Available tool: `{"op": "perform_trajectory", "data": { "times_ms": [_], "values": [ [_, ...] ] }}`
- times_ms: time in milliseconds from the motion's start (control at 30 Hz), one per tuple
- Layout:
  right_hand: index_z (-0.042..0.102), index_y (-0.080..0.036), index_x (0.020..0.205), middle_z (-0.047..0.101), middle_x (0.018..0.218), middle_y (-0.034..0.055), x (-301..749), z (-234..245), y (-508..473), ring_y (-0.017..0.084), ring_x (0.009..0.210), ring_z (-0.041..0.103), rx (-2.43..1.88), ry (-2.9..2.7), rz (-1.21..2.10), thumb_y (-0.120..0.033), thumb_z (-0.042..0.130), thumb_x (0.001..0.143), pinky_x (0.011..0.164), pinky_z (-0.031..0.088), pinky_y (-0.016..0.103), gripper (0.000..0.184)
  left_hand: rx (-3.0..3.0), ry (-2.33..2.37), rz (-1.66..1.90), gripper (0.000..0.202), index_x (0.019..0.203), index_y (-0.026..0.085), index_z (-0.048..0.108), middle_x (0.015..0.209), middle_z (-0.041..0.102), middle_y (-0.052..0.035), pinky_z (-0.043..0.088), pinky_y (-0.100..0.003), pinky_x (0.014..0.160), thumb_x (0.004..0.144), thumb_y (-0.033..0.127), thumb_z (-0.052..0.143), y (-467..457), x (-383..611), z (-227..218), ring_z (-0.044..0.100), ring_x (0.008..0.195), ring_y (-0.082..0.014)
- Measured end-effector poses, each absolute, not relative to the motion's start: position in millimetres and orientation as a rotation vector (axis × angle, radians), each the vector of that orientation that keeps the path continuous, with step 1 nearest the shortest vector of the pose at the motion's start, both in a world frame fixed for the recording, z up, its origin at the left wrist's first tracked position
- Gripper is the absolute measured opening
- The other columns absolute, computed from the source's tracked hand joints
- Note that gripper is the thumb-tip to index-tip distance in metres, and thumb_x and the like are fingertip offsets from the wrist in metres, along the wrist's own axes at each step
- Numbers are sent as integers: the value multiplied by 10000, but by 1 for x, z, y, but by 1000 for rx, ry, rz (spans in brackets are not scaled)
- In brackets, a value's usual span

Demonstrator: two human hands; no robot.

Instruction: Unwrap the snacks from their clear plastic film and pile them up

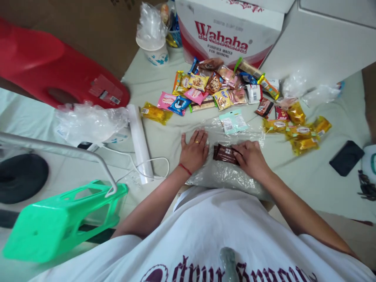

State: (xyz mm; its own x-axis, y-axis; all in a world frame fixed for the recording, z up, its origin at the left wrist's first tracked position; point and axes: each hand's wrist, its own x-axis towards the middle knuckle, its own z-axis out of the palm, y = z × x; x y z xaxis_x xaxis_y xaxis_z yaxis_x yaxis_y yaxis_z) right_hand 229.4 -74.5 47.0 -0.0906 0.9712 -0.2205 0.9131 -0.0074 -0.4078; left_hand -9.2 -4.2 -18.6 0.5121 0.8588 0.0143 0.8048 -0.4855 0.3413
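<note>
My left hand (194, 148) lies flat with fingers spread on a clear plastic bag (226, 174) spread on the pale cloth in front of me. Beside it, my right hand (249, 156) has its fingers closed on the right end of a dark brown snack packet (225, 153) that rests on the bag. A small mint-green sachet (233, 122) lies just beyond the bag. Farther back is a heap of several colourful snack packets (205, 92), and several yellow packets (296, 129) lie to the right.
A Wahaha water carton (229, 31) stands at the back. A paper cup with plastic (154, 47), a red stool (53, 66), a green stool (61, 219), crumpled plastic (88, 121) and a white roll (140, 143) are on the left. A black phone (346, 157) lies right.
</note>
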Motion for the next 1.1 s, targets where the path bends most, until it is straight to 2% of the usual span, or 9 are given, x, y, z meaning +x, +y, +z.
{"op": "perform_trajectory", "data": {
  "times_ms": [133, 233, 333, 500, 600, 700, 867, 1000, 1100],
  "values": [
    [606, -219, 1440, 562, 1448, 158, 219, 43, -71, 390, 1334, 397, -1932, -2299, 510, -522, 604, 957, 1111, 328, 536, 571, 2469, 1407, 256, 573, 1606, 203, 400, 1679, 367, -118, 14, -662, 1287, 1059, 354, 318, -4, -8, -20, 308, 1577, -290],
    [624, -197, 1375, 600, 1374, 163, 213, 42, -66, 395, 1354, 373, -1851, -2443, 511, -463, 705, 894, 1139, 278, 530, 555, 2474, 1414, 255, 574, 1605, 204, 400, 1679, 369, -117, 15, -656, 1288, 1058, 354, 314, -4, -7, -21, 306, 1578, -284],
    [654, -176, 1290, 619, 1301, 172, 210, 42, -65, 392, 1305, 403, -1898, -2453, 496, -359, 715, 880, 1088, 318, 511, 453, 2475, 1416, 265, 573, 1605, 206, 400, 1679, 370, -113, 16, -651, 1290, 1057, 352, 311, -5, -7, -21, 306, 1579, -280],
    [656, -177, 1259, 627, 1238, 175, 211, 42, -70, 389, 1243, 435, -1944, -2415, 504, -371, 732, 867, 1043, 351, 508, 443, 2466, 1410, 269, 571, 1600, 194, 401, 1682, 365, -116, 2, -639, 1293, 1057, 350, 319, -5, -7, -22, 301, 1580, -272],
    [627, -199, 1334, 599, 1324, 182, 214, 44, -72, 402, 1301, 413, -1925, -2410, 506, -399, 729, 873, 1092, 317, 549, 513, 2442, 1404, 277, 565, 1593, 188, 403, 1682, 368, -117, 13, -626, 1295, 1061, 360, 319, -3, -10, -22, 304, 1578, -264],
    [568, -227, 1441, 540, 1443, 172, 226, 52, -86, 400, 1373, 382, -1863, -2312, 495, -472, 687, 908, 1126, 322, 570, 598, 2391, 1395, 340, 574, 1594, 181, 388, 1686, 362, -125, 116, -582, 1297, 1065, 391, 309, -1, -17, -21, 299, 1580, -258],
    [695, -276, 1242, 673, 1176, 120, 257, 59, -153, 336, 1241, 527, -1718, -2261, 590, -405, 556, 1010, 1082, 436, 554, 300, 2408, 1424, 612, 536, 1513, 179, 477, 1660, 395, -150, 184, -562, 1288, 1039, 416, 398, -7, -39, -11, 185, 1615, -303],
    [681, -226, 1259, 653, 1248, 147, 267, 32, -197, 323, 1221, 565, -1582, -2312, 630, -386, 621, 996, 1043, 503, 536, 314, 2555, 852, 697, 485, 1406, 228, 551, 1493, 574, -148, 279, -570, 1264, 993, 483, 529, -22, -65, -9, 378, 1534, -312],
    [670, -204, 1245, 659, 1222, 146, 269, 7, -208, 308, 1211, 581, -1517, -2240, 566, -303, 623, 1004, 1041, 515, 522, 265, 2559, 373, 522, 621, 1389, 199, 555, 1490, 568, -202, 340, -583, 1238, 913, 585, 659, -31, -88, -17, 430, 1497, -352]
  ]
}}
